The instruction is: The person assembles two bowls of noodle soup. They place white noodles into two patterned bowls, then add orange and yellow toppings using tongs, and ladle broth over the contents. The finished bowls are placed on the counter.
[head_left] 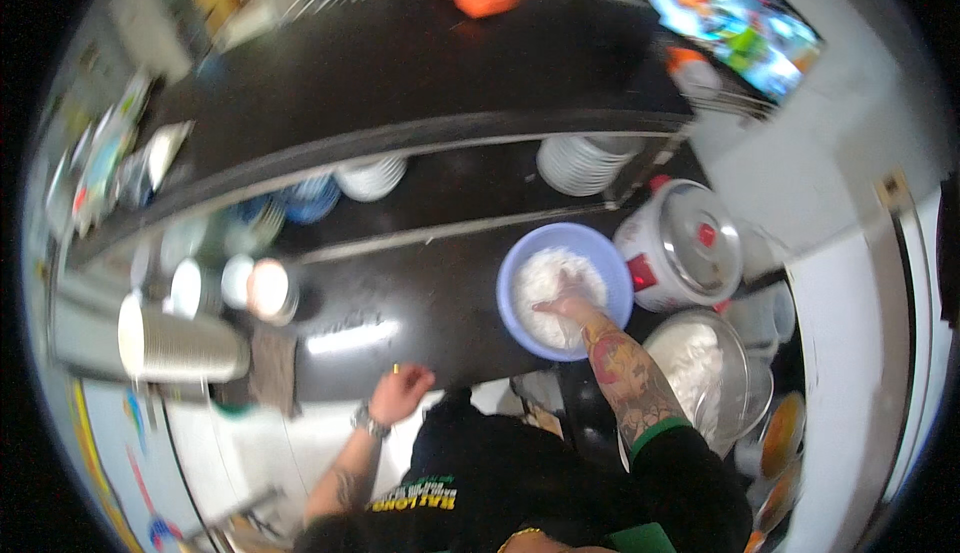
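My right hand [568, 305] is in the white powder [550, 271] inside the blue bowl [620, 298] on the desk [440, 298]; whether its fingers grip any, I cannot tell. My left hand [400, 394] hovers half-open, loosely curled.

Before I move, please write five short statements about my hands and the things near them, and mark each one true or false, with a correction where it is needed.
1. The right hand reaches into the blue bowl. True.
2. The bowl is filled with a red liquid. False: it holds a white, powdery material.
3. The left hand is also in the bowl. False: the left hand is outside it, by the front edge of the dark counter.
4. The white pot stands to the right of the bowl. True.
5. The pot stands uncovered. False: a metal lid with a red knob covers it.
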Demonstrator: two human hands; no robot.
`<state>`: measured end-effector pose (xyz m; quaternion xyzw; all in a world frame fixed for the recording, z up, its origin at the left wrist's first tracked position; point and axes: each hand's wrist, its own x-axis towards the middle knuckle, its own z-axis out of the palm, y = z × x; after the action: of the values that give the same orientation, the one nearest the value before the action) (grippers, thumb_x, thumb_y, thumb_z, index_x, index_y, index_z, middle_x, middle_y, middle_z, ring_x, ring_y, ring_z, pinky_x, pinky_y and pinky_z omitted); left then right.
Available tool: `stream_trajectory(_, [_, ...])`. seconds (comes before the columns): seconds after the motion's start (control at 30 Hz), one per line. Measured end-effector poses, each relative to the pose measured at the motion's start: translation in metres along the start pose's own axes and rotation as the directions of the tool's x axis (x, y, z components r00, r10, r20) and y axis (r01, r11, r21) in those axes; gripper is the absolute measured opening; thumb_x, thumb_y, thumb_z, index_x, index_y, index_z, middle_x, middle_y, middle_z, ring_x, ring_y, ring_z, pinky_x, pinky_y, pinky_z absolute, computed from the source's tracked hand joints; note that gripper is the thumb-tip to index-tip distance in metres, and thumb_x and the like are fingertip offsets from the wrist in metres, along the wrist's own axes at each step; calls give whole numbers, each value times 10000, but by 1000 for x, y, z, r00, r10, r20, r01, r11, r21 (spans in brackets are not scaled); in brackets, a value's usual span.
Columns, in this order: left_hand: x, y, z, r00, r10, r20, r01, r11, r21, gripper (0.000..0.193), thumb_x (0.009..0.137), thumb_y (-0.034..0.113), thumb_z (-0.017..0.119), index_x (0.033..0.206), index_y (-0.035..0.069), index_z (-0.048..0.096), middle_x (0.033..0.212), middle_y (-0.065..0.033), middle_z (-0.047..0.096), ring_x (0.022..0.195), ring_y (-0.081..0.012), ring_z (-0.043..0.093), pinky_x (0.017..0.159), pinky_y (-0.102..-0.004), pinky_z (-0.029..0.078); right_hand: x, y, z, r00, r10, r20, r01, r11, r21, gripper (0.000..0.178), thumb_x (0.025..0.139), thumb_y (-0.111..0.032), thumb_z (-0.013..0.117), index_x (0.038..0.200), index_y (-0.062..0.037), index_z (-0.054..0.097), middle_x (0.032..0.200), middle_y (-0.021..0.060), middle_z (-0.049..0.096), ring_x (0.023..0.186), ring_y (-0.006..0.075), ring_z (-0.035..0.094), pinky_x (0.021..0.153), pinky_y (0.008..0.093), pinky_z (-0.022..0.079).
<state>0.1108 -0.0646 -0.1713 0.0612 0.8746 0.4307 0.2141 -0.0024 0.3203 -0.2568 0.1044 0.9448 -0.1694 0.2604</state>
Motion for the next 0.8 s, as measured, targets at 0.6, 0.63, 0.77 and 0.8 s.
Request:
stream_trajectory(0.6, [390, -62, -183, 797, -604, 19, 143, 159, -977, 832, 810, 700, 517, 1384, 109, 406, 1404, -188, 402, 1076, -424, 547, 755, -510, 498, -20, 12, -19, 934, 34, -355, 59, 967, 247, 403, 766, -198, 707, 1133, -56, 623, 1117, 172, 644, 1030, 278, 620, 931, 360, 470])
stream_trajectory(0.63, [399, -66, -184, 792, -610, 4, 115, 143, -983, 821, 807, 699, 521, 1374, 114, 416, 1394, -182, 413, 1064, -415, 552, 746, -506, 500, -31, 13, -34, 924, 60, -379, 75, 941, 331, 382, 761, -181, 716, 1108, -48, 632, 1082, 166, 656, 990, 262, 633, 899, 351, 483])
stream_trajectory(0.77, [409, -66, -183, 803, -594, -51, 11, 100, -995, 781, 797, 696, 537, 1332, 134, 456, 1355, -156, 456, 1015, -379, 570, 711, -489, 511, -70, 26, -85, 771, -14, -636, 309, 882, 356, 267, 760, -96, 727, 998, 2, 657, 965, 165, 676, 852, 208, 657, 738, 329, 524])
stream_trajectory(0.8, [405, -64, -182, 809, -584, -67, -17, 90, -996, 770, 794, 696, 541, 1321, 138, 466, 1346, -150, 467, 1003, -370, 574, 702, -485, 514, -75, 28, -92, 708, -32, -706, 343, 889, 303, 288, 764, -82, 720, 1024, 16, 645, 966, 169, 677, 854, 210, 661, 745, 327, 523])
